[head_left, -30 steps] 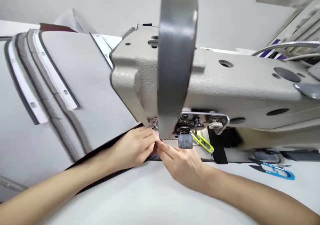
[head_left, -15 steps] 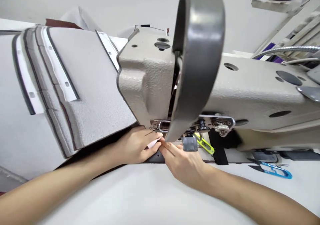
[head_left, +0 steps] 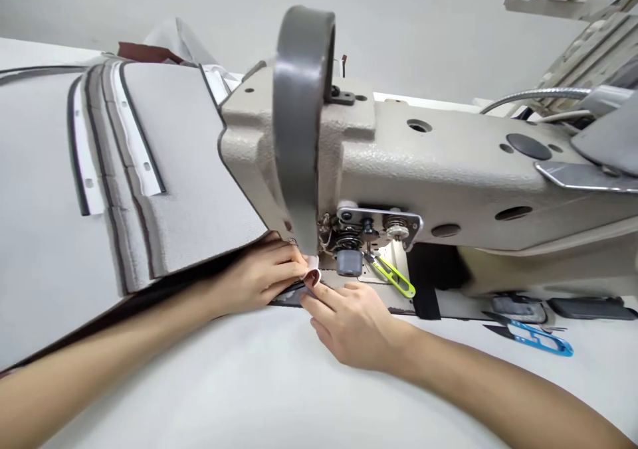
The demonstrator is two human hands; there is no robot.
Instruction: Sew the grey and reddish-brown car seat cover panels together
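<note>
a pair of bare hands is working at a pale beige sewing machine (head_left: 463, 177), whose thick arm is stretching across the right half of the view, with a dark grey loop (head_left: 299, 103) standing up in front of its head. a small curled strip (head_left: 314, 275), pale outside and pinkish inside, is sitting between the two hands, just below the machine's head. the left hand (head_left: 266, 273) is reaching in palm down, its fingers (head_left: 292, 271) bending close together at the strip's left side; how tightly they are gripping cannot be told. the right hand (head_left: 351, 319) is meeting it from the other side, its fingers slightly parted and loosely bent, one fingertip touching the curl; whether they are pinching it cannot be told either. a large grey panel (head_left: 184, 150) is spreading over the left side beyond the left forearm, bearing ribbed seams and white strips (head_left: 135, 140) edged in black. yellow-green snips (head_left: 396, 279) are lying beneath the machine's arm, near a black band (head_left: 425, 296). blue snips (head_left: 543, 339) with dark blades are resting farther right on the white bench (head_left: 279, 382)
</note>
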